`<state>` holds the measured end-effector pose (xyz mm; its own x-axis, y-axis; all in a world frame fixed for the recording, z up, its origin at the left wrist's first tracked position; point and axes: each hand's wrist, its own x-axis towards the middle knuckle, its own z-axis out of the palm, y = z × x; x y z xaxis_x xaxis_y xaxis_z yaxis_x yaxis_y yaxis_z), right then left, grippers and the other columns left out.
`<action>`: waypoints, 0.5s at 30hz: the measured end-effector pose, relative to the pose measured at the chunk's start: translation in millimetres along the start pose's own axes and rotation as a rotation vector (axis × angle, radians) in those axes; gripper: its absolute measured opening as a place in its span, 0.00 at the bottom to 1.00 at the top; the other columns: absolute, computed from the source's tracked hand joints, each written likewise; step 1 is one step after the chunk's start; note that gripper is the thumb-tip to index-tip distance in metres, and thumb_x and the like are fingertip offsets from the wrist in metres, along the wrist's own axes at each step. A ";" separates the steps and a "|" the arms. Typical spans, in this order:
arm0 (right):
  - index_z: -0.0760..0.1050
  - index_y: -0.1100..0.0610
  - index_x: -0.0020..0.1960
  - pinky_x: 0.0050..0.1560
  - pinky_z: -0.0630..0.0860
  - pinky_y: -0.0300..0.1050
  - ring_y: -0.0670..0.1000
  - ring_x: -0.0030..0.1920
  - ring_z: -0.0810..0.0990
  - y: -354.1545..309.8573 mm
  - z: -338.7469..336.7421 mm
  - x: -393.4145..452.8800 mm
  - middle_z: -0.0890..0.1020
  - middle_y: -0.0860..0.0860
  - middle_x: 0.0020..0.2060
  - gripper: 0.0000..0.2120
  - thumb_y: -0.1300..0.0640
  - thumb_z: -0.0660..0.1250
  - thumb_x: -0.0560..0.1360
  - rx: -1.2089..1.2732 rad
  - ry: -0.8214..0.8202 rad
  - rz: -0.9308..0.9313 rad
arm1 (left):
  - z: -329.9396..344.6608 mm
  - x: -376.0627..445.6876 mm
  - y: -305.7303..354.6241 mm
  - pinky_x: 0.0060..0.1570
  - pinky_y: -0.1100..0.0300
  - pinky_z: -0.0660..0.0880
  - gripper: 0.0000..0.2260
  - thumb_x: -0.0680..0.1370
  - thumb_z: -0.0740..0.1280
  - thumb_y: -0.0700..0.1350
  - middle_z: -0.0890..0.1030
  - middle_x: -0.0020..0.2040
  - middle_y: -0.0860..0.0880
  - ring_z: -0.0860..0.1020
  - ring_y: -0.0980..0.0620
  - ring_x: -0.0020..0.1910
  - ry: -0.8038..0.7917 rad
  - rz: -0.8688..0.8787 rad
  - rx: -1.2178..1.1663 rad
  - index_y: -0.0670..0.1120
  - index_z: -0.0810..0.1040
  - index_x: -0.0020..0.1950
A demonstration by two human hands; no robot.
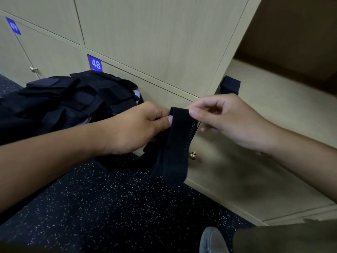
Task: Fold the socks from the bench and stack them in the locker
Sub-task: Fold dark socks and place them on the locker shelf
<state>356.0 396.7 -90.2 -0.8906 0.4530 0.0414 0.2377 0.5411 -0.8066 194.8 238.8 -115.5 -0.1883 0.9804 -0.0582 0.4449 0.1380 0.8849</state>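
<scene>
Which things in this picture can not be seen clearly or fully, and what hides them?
- Head view: the left hand covers part of the sock at its grip.
- The locker wall hides part of the dark folded item in the open locker; whether it is a sock is unclear.
- The pile of dark socks: too dark to count.
- The shoe is cut by the bottom edge.
</scene>
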 end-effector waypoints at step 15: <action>0.79 0.58 0.48 0.40 0.81 0.42 0.50 0.35 0.82 -3.3 -1.2 -7.0 0.84 0.53 0.35 0.08 0.58 0.64 0.83 0.208 0.116 0.023 | 6.7 2.8 10.6 0.45 0.47 0.79 0.16 0.75 0.71 0.56 0.84 0.37 0.43 0.81 0.45 0.37 0.161 0.099 -0.066 0.45 0.81 0.35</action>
<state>361.9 392.7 -87.1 -0.8322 0.5488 0.0794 0.1617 0.3773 -0.9119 204.9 244.0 -109.4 -0.2858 0.9530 0.1008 0.4112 0.0269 0.9112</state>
